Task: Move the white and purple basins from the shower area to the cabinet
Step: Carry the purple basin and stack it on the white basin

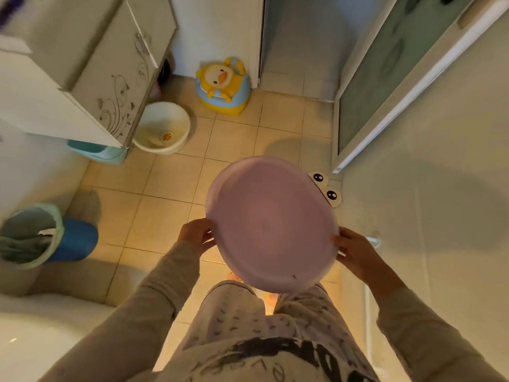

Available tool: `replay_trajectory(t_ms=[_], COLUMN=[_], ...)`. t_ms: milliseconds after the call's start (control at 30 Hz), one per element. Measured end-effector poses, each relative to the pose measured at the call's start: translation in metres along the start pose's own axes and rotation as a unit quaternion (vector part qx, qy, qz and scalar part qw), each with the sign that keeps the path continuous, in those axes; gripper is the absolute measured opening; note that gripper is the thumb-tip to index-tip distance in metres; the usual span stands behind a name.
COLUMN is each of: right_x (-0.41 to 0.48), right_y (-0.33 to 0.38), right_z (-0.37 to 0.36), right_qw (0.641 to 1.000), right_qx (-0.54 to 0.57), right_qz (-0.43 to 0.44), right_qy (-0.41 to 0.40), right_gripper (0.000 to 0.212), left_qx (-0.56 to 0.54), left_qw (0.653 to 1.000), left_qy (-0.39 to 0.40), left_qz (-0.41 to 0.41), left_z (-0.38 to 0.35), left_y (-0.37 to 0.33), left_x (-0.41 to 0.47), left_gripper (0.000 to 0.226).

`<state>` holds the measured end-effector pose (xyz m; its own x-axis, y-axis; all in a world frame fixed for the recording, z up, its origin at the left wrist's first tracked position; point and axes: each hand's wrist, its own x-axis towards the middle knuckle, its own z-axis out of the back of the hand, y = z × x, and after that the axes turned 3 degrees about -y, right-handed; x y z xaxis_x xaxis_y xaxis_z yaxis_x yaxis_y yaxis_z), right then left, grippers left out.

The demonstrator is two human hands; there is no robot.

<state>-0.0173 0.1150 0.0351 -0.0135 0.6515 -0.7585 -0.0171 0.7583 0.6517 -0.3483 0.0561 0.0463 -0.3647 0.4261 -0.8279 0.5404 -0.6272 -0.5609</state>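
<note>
We hold the purple basin [271,224] up in front of us over the tiled floor [165,205], with both arms reaching out and bent a little. Our left hand [197,235] grips its left rim and our right hand [355,252] grips its right rim, fingers curled around the edge. The white basin [162,128] sits on the floor, partly under the cabinet [91,67], far from the purple basin.

The tiled floor [170,186] carries the white basin [162,128], duck potty [223,86] and blue bin [74,239].
</note>
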Motion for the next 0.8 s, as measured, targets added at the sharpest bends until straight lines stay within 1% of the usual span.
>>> replay_trajectory(t_ms=[33,100,233,400,500,667,800], right_x=[0.010,0.035,0.096,0.165,0.202,0.253,0.289], right_y=[0.010,0.029,0.079,0.158,0.208,0.279,0.319], right_z=[0.002,0.006,0.014,0.021,0.018,-0.001,-0.024], right_qw=[1.000,1.000,1.000,0.996,0.991,0.979,0.970], right_qx=[0.002,0.005,-0.004,-0.066,-0.095,-0.151,-0.180], right_qz=[0.000,-0.003,-0.006,-0.006,-0.001,0.008,0.007], right_qy=[-0.003,-0.006,0.014,0.052,0.089,0.134,0.163], right_gripper=[0.032,0.031,0.032,0.028,0.026,0.024,0.025], left_qx=[0.007,0.021,0.018,-0.034,-0.070,-0.109,-0.145], left_qw=[1.000,1.000,1.000,0.997,0.993,0.985,0.977], left_qy=[0.007,0.014,-0.003,-0.060,-0.081,-0.116,-0.142], left_qz=[-0.007,-0.014,-0.008,0.037,0.043,0.060,0.060], left_z=[-0.011,-0.034,-0.083,-0.141,-0.168,-0.192,-0.206], left_y=[-0.010,-0.028,-0.059,-0.088,-0.106,-0.126,-0.146], left_x=[0.006,0.021,0.053,0.080,0.093,0.108,0.125], left_gripper=[0.008,0.015,0.022,0.019,0.020,0.020,0.018])
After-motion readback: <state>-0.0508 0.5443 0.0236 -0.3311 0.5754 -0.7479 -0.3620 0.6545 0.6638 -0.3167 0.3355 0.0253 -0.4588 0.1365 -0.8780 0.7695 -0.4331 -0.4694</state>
